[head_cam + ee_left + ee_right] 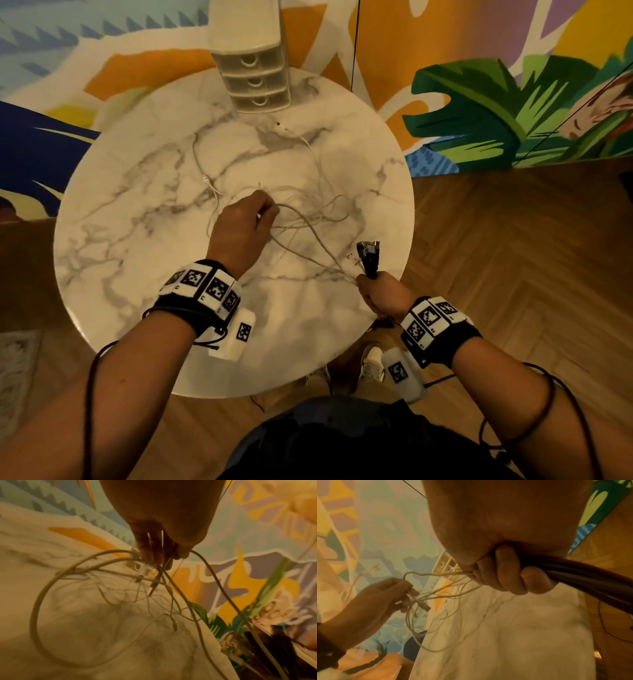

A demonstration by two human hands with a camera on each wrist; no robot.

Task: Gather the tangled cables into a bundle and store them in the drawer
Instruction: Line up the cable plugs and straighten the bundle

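The left hand (241, 226) is reaching forward over the tabletop (137, 240), its grip pinching white cables (308, 219); to its right, the right hand (383, 294) is fisting black cables (369, 257) upright.

No readable words, brand names or numbers show in any view. The wristbands (202, 291) carry only black-and-white square code markers, which hold no legible text.

Both forearms reach over the near side, wrists banded. The left hand (241, 226) is farther out, fingers pinched together; the right hand (383, 295) is fisted, nearer, right.
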